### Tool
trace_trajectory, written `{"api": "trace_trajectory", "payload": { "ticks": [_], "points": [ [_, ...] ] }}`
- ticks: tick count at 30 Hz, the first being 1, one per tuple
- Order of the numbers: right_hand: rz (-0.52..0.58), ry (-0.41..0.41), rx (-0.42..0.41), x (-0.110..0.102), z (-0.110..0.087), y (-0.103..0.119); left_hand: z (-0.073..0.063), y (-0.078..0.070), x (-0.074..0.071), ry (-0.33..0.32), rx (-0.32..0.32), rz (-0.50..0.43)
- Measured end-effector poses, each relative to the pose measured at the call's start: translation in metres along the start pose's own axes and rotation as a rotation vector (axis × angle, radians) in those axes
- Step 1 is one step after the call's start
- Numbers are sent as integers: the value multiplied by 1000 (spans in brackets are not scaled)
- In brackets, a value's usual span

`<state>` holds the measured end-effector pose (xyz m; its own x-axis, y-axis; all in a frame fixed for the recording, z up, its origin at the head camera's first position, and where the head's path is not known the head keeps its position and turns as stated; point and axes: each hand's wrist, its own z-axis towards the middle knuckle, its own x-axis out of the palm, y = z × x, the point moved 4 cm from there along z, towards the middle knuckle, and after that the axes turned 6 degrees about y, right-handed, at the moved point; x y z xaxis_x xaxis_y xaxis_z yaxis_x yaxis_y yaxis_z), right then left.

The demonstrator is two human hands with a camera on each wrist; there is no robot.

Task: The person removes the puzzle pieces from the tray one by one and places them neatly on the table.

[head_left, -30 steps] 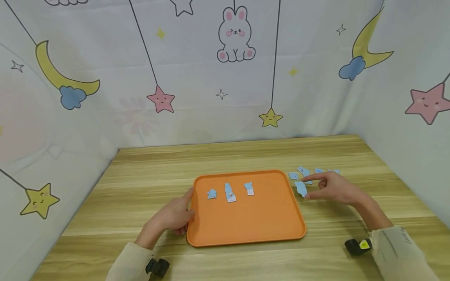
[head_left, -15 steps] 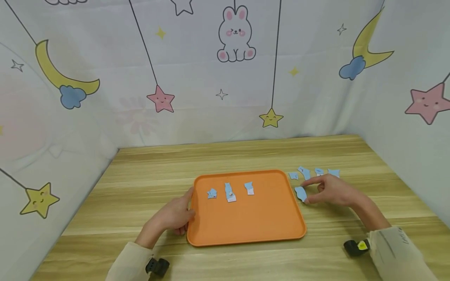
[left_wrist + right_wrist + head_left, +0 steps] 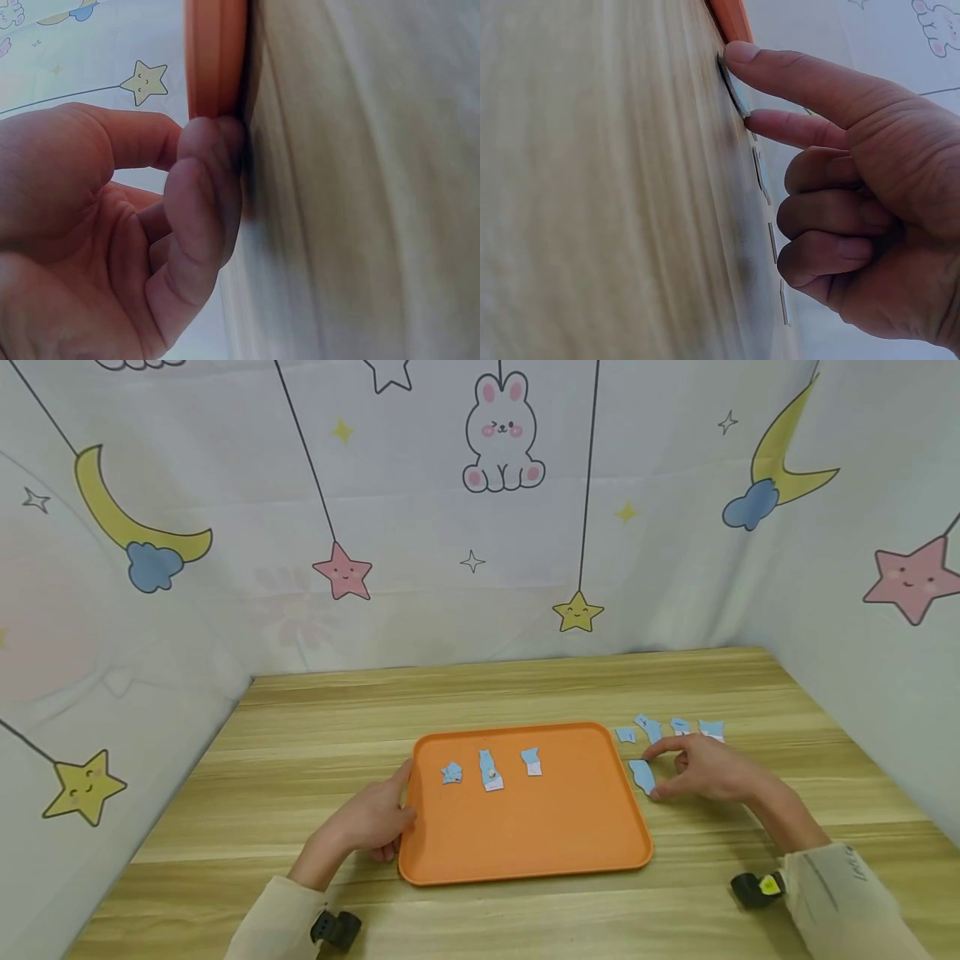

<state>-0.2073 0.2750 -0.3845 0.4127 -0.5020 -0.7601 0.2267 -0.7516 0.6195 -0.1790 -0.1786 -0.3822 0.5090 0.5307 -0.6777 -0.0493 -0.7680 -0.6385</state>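
My left hand (image 3: 372,816) grips the left rim of an orange tray (image 3: 525,835), its thumb over the edge. In the left wrist view, curled fingers (image 3: 196,202) press against the tray's outer side. Just past the tray's right edge, my right hand (image 3: 708,770) holds a light-blue puzzle piece (image 3: 641,775) by its two ends, between thumb and index finger. The right wrist view has this thin piece (image 3: 733,88) edge-on, close over the wood, with the other fingers folded into the palm. On the tray lie a small blue piece (image 3: 452,773), a longer joined strip (image 3: 490,772) and a blue-and-white piece (image 3: 532,762).
Several more blue pieces lie behind the right hand, among them a small one (image 3: 626,735), a forked one (image 3: 648,727) and one at the far right (image 3: 712,729). The wooden table (image 3: 337,710) meets a printed cloth backdrop (image 3: 420,527) behind and at both sides.
The pinched puzzle piece has come down slightly toward me beside the tray and lies flatter than before. My right hand shifted with it, uncovering more of the pieces behind. The left hand stayed put.
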Motion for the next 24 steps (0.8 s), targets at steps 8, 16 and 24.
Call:
{"api": "trace_trajectory", "payload": {
  "ticks": [8, 16, 24],
  "points": [
    [40, -5, -10, -3, -2, 6, 0, 0, 0, 0, -6, 3],
    [62, -29, -47, -4, 1, 18, 1, 1, 0, -1, -8, -4],
    [64, -47, -59, -2, 5, 34, 2, 3, 0, 0, -9, 4]
  ]
}}
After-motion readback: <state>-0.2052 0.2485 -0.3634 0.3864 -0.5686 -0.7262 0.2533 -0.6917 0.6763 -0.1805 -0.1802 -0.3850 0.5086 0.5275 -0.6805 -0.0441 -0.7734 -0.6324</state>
